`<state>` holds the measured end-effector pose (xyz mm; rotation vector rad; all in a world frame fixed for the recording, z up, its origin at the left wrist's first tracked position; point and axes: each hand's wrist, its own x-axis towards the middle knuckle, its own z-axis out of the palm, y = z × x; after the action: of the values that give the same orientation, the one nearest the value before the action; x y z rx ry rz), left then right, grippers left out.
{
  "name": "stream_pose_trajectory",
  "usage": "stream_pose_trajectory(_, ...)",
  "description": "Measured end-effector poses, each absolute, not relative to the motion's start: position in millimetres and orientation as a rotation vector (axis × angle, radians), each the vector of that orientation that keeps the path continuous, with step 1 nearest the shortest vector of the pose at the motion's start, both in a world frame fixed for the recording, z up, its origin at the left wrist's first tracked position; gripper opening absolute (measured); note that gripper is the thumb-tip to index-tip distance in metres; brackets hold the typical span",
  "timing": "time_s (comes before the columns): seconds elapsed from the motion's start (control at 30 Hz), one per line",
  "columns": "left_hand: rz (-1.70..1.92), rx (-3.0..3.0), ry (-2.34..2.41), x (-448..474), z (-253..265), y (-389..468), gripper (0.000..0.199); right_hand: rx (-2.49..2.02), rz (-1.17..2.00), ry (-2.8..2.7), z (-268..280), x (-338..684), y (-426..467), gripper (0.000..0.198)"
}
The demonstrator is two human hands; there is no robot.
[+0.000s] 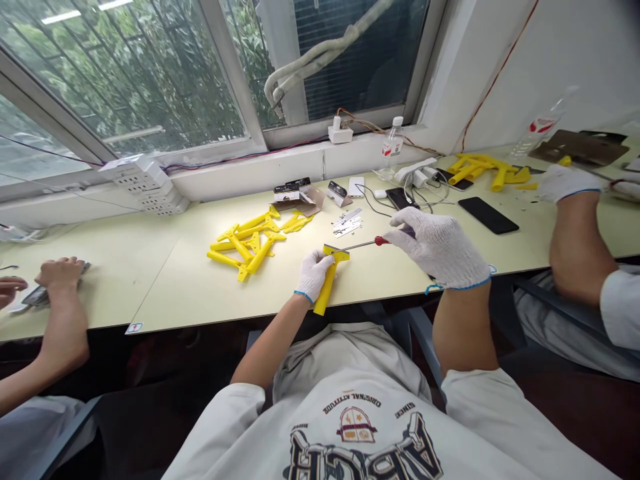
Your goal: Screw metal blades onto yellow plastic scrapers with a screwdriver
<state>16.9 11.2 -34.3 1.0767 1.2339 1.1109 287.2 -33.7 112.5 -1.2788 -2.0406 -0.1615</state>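
Holding one yellow scraper (325, 293), one screwdriver (381, 241).
Left hand (313, 273) grips scraper at counter's (170, 300) near edge; right hand (435, 245) raised, closed round screwdriver handle, shaft reaching scraper head. Yellow handles (260, 257) piled left, count unclear; two clear bottles (391, 150).

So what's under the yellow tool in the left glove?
The pale table shows around the yellow tool, which the gloved left hand is holding. Whatever is directly beneath the tool is covered, so I can't tell.
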Motion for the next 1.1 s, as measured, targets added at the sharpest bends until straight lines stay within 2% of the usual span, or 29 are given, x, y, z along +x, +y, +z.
stream_pose_trajectory(0.13, 1.108, 1.063, 1.243, 17, -33, 11, 0.019, -1.161, -0.186, -1.958, 111, 287, -37, 0.033)
stream_pose_trajectory(0.23, 1.107, 1.059, 1.241, 17, -33, 11, 0.020, -1.095, -0.163, -2.000, 111, 288, -33, 0.022)
stream_pose_trajectory(0.57, 1.105, 1.067, 1.236, 17, -35, 11, 0.019, -1.102, -0.092, -2.181, 116, 292, -30, 0.028)
stream_pose_trajectory(0.73, 1.094, 1.086, 1.244, 17, -36, 11, 0.020, -1.321, -0.159, -2.129, 114, 290, -36, 0.030)
stream_pose_trajectory(1.0, 1.107, 1.046, 1.232, 16, -37, 13, 0.022, -1.255, -0.088, -2.061, 116, 282, -35, 0.015)
stream_pose_trajectory(1.1, 1.100, 1.056, 1.234, 16, -37, 13, 0.023, -1.236, -0.037, -2.167, 124, 286, -37, 0.019)
